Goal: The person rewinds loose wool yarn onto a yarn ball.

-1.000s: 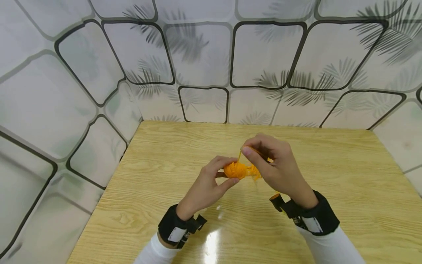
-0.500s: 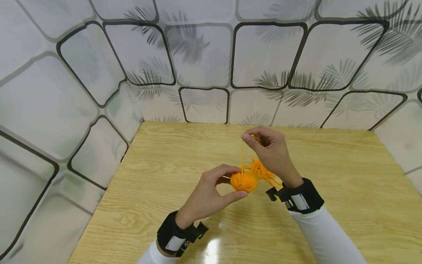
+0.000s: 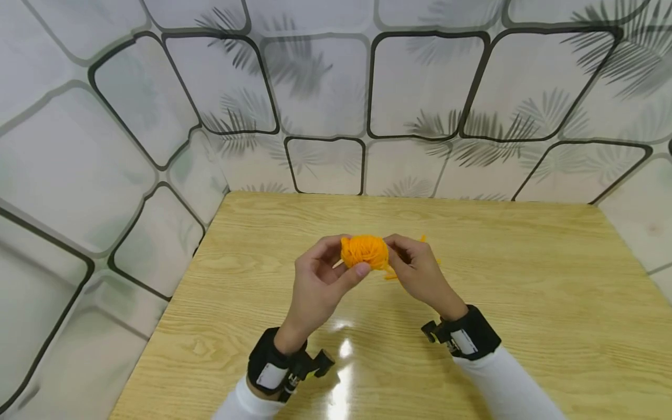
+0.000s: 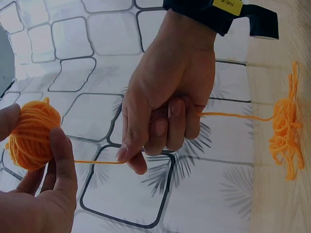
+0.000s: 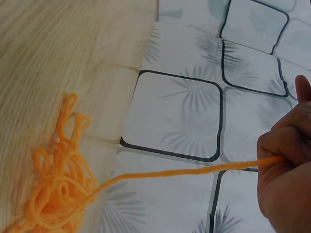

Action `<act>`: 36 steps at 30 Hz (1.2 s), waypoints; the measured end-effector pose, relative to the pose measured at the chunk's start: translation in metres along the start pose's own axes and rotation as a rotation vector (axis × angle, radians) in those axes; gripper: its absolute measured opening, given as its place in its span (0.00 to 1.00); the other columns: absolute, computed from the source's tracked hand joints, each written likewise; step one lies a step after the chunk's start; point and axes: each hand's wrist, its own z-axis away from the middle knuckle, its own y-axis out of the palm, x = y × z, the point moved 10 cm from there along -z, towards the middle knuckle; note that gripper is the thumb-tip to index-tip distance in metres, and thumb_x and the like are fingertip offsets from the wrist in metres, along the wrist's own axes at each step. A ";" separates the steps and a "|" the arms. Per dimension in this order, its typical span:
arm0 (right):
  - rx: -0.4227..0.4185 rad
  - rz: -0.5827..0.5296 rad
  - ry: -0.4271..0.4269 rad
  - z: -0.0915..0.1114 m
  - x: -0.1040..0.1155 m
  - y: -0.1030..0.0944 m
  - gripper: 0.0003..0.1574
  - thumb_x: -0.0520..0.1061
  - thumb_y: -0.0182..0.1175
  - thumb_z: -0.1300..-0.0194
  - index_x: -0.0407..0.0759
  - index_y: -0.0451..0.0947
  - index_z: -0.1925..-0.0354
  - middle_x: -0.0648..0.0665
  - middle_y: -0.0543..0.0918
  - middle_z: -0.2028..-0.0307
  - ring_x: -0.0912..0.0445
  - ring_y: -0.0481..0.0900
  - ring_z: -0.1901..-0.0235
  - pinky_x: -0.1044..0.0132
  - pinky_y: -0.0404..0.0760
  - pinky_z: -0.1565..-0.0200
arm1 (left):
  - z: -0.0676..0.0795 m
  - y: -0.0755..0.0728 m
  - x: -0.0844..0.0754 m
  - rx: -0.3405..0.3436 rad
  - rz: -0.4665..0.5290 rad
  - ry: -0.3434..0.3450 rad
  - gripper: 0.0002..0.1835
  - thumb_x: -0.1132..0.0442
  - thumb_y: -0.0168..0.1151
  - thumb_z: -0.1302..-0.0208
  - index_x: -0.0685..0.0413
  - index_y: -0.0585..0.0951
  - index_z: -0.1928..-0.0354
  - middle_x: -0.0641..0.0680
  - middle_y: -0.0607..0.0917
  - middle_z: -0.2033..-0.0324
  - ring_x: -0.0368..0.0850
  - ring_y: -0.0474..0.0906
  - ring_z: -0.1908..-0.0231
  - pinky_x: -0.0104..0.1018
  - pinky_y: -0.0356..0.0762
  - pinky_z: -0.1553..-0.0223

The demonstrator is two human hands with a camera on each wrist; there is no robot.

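Observation:
An orange ball of yarn [image 3: 364, 252] is held between the thumb and fingers of my left hand [image 3: 317, 280], raised over the table. In the left wrist view the ball [image 4: 34, 136] shows its wound strands. My right hand [image 3: 420, 271] is just to its right, pinching the yarn strand [image 4: 99, 162] between thumb and forefinger, the other fingers curled. From that fist the strand [image 5: 194, 171] runs down to a loose tangle of yarn [image 5: 60, 189] on the table. In the head view my right hand mostly hides the tangle.
The light wood-grain table [image 3: 252, 326] reaches back to a wall covering [image 3: 325, 87] with dark outlines and leaf prints. Black straps with small cameras sit on both wrists [image 3: 467, 332]. Light glares off the tabletop near the front.
The right hand has come down from pulling the strand up high and is now beside the ball. My left hand has lifted and turned the ball, moving it slightly left.

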 end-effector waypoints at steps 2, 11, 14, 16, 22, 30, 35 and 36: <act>0.004 0.058 -0.026 0.004 -0.004 0.004 0.09 0.43 0.48 0.31 0.50 0.76 0.60 0.52 0.68 0.81 0.59 0.59 0.86 0.65 0.62 0.84 | -0.003 -0.005 0.001 -0.036 -0.006 -0.004 0.19 0.70 0.61 0.43 0.66 0.72 0.49 0.64 0.75 0.54 0.58 0.75 0.53 0.52 0.73 0.53; 0.058 0.294 -0.120 0.021 0.013 0.019 0.11 0.48 0.44 0.28 0.52 0.74 0.59 0.56 0.67 0.77 0.62 0.63 0.80 0.70 0.67 0.78 | -0.018 -0.022 -0.002 -0.143 -0.092 0.048 0.19 0.69 0.63 0.45 0.64 0.73 0.51 0.62 0.76 0.56 0.56 0.74 0.57 0.51 0.75 0.56; 0.064 0.304 -0.147 0.026 0.020 0.021 0.08 0.47 0.46 0.29 0.54 0.73 0.59 0.57 0.67 0.76 0.63 0.63 0.80 0.71 0.67 0.78 | -0.021 -0.028 -0.004 -0.181 -0.173 0.083 0.19 0.68 0.64 0.45 0.62 0.73 0.51 0.60 0.76 0.57 0.54 0.74 0.59 0.49 0.77 0.59; 0.063 0.304 -0.169 0.029 0.025 0.022 0.06 0.46 0.48 0.30 0.55 0.73 0.60 0.57 0.66 0.76 0.64 0.62 0.80 0.71 0.66 0.78 | -0.023 -0.032 -0.006 -0.201 -0.234 0.106 0.19 0.67 0.64 0.45 0.60 0.74 0.50 0.57 0.76 0.57 0.51 0.75 0.59 0.47 0.77 0.60; 0.071 0.290 -0.204 0.035 0.043 0.023 0.06 0.44 0.51 0.32 0.54 0.73 0.59 0.58 0.66 0.76 0.65 0.61 0.80 0.73 0.65 0.79 | -0.025 -0.026 -0.018 -0.215 -0.388 0.077 0.20 0.69 0.63 0.44 0.65 0.72 0.50 0.58 0.76 0.55 0.49 0.75 0.58 0.45 0.78 0.61; 0.027 0.206 -0.217 0.037 0.071 0.015 0.09 0.37 0.55 0.36 0.52 0.74 0.61 0.57 0.67 0.76 0.66 0.60 0.80 0.73 0.62 0.81 | -0.023 -0.020 -0.009 -0.133 -0.504 -0.004 0.21 0.67 0.63 0.44 0.67 0.70 0.49 0.61 0.73 0.55 0.53 0.76 0.58 0.40 0.78 0.61; -0.053 0.167 -0.287 0.031 0.104 0.000 0.13 0.30 0.57 0.42 0.48 0.75 0.64 0.57 0.66 0.77 0.66 0.59 0.81 0.72 0.61 0.82 | -0.019 -0.012 -0.002 -0.042 -0.554 -0.069 0.21 0.68 0.62 0.43 0.66 0.70 0.48 0.62 0.73 0.53 0.55 0.76 0.59 0.37 0.78 0.62; -0.065 0.169 -0.300 0.030 0.109 -0.003 0.14 0.30 0.57 0.43 0.48 0.75 0.65 0.57 0.66 0.77 0.66 0.59 0.81 0.72 0.61 0.82 | -0.018 -0.011 -0.001 -0.028 -0.552 -0.073 0.21 0.68 0.62 0.43 0.65 0.70 0.47 0.62 0.73 0.53 0.55 0.77 0.59 0.37 0.78 0.63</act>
